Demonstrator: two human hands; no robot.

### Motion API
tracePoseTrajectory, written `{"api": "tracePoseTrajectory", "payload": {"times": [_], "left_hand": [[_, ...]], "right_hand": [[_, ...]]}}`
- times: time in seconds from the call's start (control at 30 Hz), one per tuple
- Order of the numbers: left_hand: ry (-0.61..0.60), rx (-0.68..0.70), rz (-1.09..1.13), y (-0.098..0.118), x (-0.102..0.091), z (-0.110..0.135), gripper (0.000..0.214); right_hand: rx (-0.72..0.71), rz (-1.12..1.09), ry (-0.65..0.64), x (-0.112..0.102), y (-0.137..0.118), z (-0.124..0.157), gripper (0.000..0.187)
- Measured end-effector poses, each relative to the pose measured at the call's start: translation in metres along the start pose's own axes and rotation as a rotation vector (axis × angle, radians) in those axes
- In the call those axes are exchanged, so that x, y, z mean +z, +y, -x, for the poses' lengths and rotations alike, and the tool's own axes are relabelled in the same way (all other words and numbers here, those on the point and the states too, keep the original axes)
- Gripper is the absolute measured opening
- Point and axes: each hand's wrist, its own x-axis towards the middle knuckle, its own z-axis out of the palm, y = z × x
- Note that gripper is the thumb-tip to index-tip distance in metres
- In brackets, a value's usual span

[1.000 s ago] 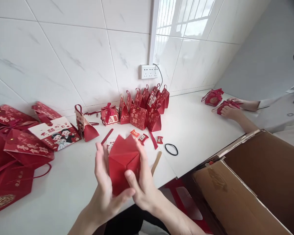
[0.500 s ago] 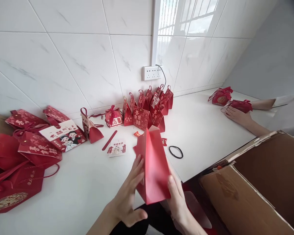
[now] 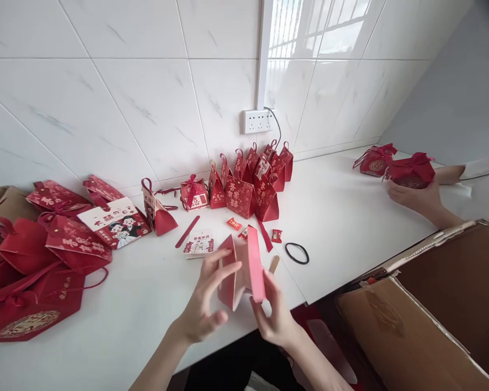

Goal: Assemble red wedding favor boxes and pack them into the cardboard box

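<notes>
A red folded-paper gift box (image 3: 228,282) is tilted over the front of the table, its top spread apart so the pale inside shows. My right hand (image 3: 275,315) pinches its right panel between thumb and fingers. My left hand (image 3: 201,298) is at its left panel, fingers spread and thumb apart; whether the fingertips touch the panel I cannot tell. Just beyond the box lie small red wrapped candies (image 3: 233,224), a dark red ribbon strip (image 3: 264,236) and a wooden stick (image 3: 274,264). A printed card (image 3: 199,244) lies to the left of them.
Several finished red boxes (image 3: 240,195) stand by the wall, more red bags (image 3: 36,298) at left. A black elastic band (image 3: 297,253) lies right of centre. A cardboard carton (image 3: 375,320) fills the lower right. Another person's hand (image 3: 418,201) holds a red bag (image 3: 411,171).
The red box has turned and opened at its top, showing its inside and uncovering the candies. My left fingers have spread. The other person's bag has been raised upright.
</notes>
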Motion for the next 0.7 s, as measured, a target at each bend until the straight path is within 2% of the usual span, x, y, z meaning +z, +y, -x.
{"api": "tracePoseTrajectory", "payload": {"times": [0.1, 0.17, 0.2, 0.27, 0.3, 0.37, 0.43, 0.53, 0.7], "left_hand": [[0.057, 0.000, -0.150, 0.001, 0.007, 0.002, 0.060], [0.194, -0.002, -0.217, 0.005, 0.008, -0.001, 0.056], [0.288, -0.009, -0.248, 0.008, 0.006, -0.004, 0.050], [0.460, -0.053, -0.289, 0.015, -0.003, -0.011, 0.036], [0.495, -0.092, -0.289, 0.019, -0.009, -0.016, 0.031], [0.440, -0.177, -0.256, 0.025, -0.021, -0.025, 0.026], [0.289, -0.221, -0.213, 0.028, -0.030, -0.031, 0.021], [0.152, -0.210, -0.197, 0.028, -0.036, -0.031, 0.016], [0.081, -0.189, -0.176, 0.024, -0.038, -0.021, 0.040]], "right_hand": [[0.158, -0.095, -0.032, 0.000, -0.004, -0.020, 0.049], [0.251, -0.101, -0.022, -0.004, -0.003, -0.031, 0.028], [0.296, -0.086, -0.013, -0.007, -0.001, -0.036, 0.024], [0.346, -0.040, -0.015, -0.014, 0.002, -0.045, 0.023], [0.347, -0.023, -0.034, -0.018, 0.004, -0.048, 0.023], [0.326, -0.023, -0.083, -0.024, 0.007, -0.055, 0.023], [0.333, -0.062, -0.145, -0.030, 0.011, -0.061, 0.025], [0.371, -0.094, -0.247, -0.043, 0.026, -0.068, 0.023], [0.490, 0.388, -0.188, -0.071, 0.081, -0.079, 0.027]]}}
